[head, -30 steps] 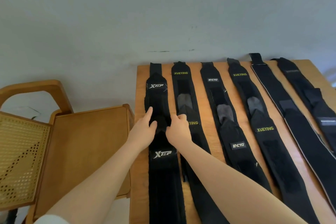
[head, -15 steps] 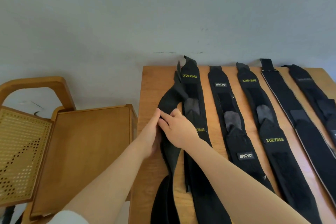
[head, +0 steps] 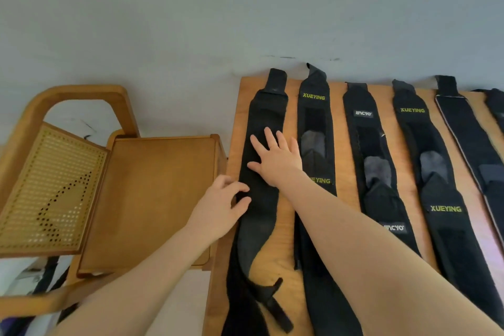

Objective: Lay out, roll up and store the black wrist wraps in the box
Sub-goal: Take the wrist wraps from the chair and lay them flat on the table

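At the left edge of the wooden surface (head: 286, 229), in the centre of the frame, the leftmost wrist wrap (head: 263, 172) is being pressed flat, plain side up, no logo showing. It's laid in line with the other wraps (head: 381, 172), which run in parallel strips toward the right edge of the frame, so presumably everything is being straightened out before any rolling gets done. The right hand (head: 278, 159) is spread wide, palm down, fingers fanned across the upper half of the strip, probably to pin and smooth it. The left hand (head: 221, 207) is loosely curled at the strip's left edge, thumb and fingertips touching the fabric; whether the edge is actually pinched can't be made out. Both forearms are stretched forward from the bottom of the frame. The wrap's lower end, with its thin loop, is still bunched and twisted near the bottom centre. A wooden chair (head: 136, 199) is parked at left. No box can be seen anywhere.
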`<state>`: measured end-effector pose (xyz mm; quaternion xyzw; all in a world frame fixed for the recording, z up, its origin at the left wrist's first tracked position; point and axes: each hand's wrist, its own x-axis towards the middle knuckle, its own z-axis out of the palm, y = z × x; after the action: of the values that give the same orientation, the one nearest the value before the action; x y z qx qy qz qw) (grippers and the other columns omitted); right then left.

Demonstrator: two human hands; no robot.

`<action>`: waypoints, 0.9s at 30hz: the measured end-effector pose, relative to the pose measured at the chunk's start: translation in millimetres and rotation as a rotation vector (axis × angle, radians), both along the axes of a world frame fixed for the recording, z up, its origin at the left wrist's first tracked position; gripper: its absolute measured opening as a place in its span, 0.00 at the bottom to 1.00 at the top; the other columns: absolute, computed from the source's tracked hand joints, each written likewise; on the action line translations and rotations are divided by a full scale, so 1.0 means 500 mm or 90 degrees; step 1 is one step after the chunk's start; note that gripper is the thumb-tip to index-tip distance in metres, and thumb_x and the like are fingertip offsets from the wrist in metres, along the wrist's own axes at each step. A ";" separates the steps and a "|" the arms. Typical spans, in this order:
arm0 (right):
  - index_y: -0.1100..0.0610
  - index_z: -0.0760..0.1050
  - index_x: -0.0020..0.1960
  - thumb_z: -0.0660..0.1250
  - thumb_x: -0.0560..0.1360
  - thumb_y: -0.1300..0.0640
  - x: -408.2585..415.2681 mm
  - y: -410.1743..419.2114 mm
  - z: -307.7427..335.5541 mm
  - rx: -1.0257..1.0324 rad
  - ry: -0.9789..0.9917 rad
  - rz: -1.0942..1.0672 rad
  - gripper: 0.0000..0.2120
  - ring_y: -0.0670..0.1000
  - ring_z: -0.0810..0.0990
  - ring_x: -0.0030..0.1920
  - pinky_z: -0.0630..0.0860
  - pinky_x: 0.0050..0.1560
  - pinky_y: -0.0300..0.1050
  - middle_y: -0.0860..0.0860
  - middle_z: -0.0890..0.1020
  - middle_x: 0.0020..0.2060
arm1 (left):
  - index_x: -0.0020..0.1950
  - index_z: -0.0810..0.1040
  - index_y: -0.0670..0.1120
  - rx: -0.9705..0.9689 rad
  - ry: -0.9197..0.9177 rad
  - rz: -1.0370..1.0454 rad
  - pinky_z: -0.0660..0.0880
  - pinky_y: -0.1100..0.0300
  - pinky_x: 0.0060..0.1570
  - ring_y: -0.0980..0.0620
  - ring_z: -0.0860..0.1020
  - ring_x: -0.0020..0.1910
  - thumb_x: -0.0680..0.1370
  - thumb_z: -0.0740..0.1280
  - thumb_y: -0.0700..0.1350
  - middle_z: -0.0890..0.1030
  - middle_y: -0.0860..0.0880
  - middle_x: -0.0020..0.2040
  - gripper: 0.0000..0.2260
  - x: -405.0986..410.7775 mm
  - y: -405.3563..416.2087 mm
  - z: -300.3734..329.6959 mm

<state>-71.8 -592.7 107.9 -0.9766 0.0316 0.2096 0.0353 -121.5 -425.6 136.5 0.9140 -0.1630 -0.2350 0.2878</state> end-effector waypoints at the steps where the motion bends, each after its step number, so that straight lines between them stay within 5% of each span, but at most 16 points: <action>1: 0.47 0.41 0.78 0.51 0.80 0.39 -0.001 0.004 0.007 -0.001 -0.013 -0.007 0.32 0.57 0.41 0.77 0.44 0.74 0.58 0.53 0.41 0.77 | 0.65 0.74 0.53 -0.013 0.034 0.035 0.67 0.67 0.54 0.56 0.72 0.58 0.78 0.64 0.52 0.68 0.53 0.63 0.16 -0.006 0.008 0.008; 4: 0.53 0.54 0.76 0.57 0.81 0.48 -0.057 0.031 0.039 0.098 -0.155 -0.053 0.27 0.56 0.52 0.76 0.57 0.72 0.54 0.55 0.50 0.77 | 0.69 0.70 0.54 -0.033 0.240 0.093 0.74 0.61 0.56 0.52 0.73 0.61 0.76 0.68 0.52 0.70 0.53 0.65 0.22 -0.007 0.028 0.030; 7: 0.55 0.70 0.67 0.59 0.80 0.56 -0.165 0.048 0.060 0.233 -0.256 -0.091 0.16 0.52 0.67 0.67 0.69 0.64 0.45 0.51 0.66 0.70 | 0.73 0.63 0.54 -0.083 0.387 0.082 0.79 0.63 0.41 0.52 0.77 0.55 0.77 0.68 0.44 0.70 0.51 0.68 0.27 -0.012 0.038 0.033; 12: 0.51 0.74 0.61 0.60 0.80 0.56 -0.329 0.036 0.081 0.379 -0.094 -0.190 0.11 0.40 0.72 0.51 0.68 0.52 0.31 0.46 0.74 0.57 | 0.75 0.59 0.55 -0.291 0.463 0.191 0.78 0.57 0.50 0.52 0.77 0.57 0.78 0.65 0.37 0.75 0.49 0.66 0.29 -0.045 0.031 -0.005; 15: 0.50 0.73 0.64 0.62 0.79 0.55 -0.402 0.036 0.099 0.407 -0.001 -0.180 0.14 0.41 0.75 0.53 0.74 0.57 0.36 0.45 0.77 0.56 | 0.77 0.49 0.57 -0.291 0.319 0.165 0.69 0.50 0.66 0.48 0.68 0.69 0.78 0.66 0.39 0.66 0.47 0.73 0.36 -0.082 0.015 -0.011; 19: 0.47 0.64 0.73 0.63 0.79 0.54 -0.466 0.086 0.097 0.239 0.017 -0.077 0.23 0.47 0.72 0.63 0.72 0.63 0.43 0.47 0.71 0.66 | 0.78 0.48 0.50 -0.070 -0.036 0.069 0.65 0.53 0.67 0.46 0.62 0.73 0.76 0.70 0.46 0.57 0.45 0.76 0.39 -0.138 0.010 0.025; 22: 0.46 0.56 0.75 0.62 0.79 0.55 -0.499 0.144 0.066 0.118 -0.025 -0.024 0.28 0.50 0.74 0.58 0.77 0.54 0.45 0.49 0.69 0.65 | 0.74 0.58 0.46 -0.053 -0.009 0.048 0.74 0.59 0.53 0.50 0.75 0.57 0.77 0.67 0.51 0.72 0.46 0.65 0.30 -0.194 0.053 0.038; 24: 0.48 0.60 0.73 0.61 0.79 0.54 -0.513 0.177 0.048 0.103 -0.051 -0.049 0.24 0.51 0.74 0.55 0.78 0.50 0.46 0.51 0.70 0.61 | 0.72 0.61 0.44 -0.017 0.071 0.069 0.72 0.61 0.46 0.54 0.73 0.49 0.78 0.64 0.56 0.75 0.48 0.59 0.28 -0.230 0.089 0.040; 27: 0.52 0.68 0.66 0.62 0.79 0.52 -0.522 0.211 0.043 0.109 -0.101 -0.104 0.16 0.52 0.73 0.55 0.76 0.53 0.47 0.51 0.74 0.57 | 0.70 0.61 0.44 -0.059 0.151 0.142 0.72 0.60 0.48 0.52 0.72 0.52 0.75 0.65 0.60 0.72 0.48 0.59 0.31 -0.271 0.120 0.041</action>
<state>-332.8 -487.0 129.5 -0.9777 0.0899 0.1304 0.1381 -256.9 -365.7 157.2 0.8779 -0.0359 -0.3001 0.3715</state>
